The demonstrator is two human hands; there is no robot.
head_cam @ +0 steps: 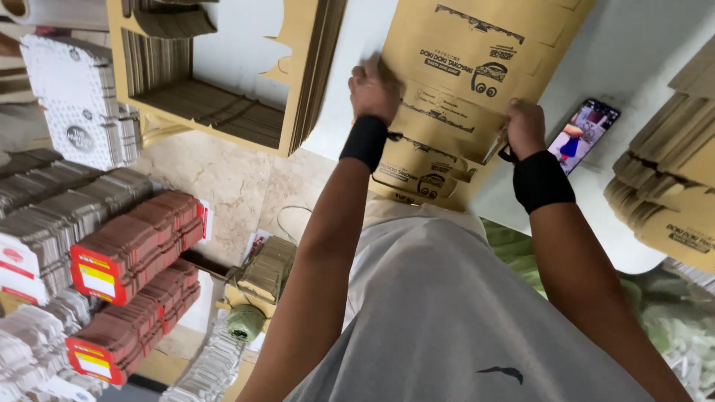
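At the counter's [350, 45] near edge, my left hand [375, 91] presses flat on the brown printed carton blank [447, 82], steadying it, while my right hand [525, 126] keeps a closed grip on its side flap. Phone [583, 134] lies just beside.
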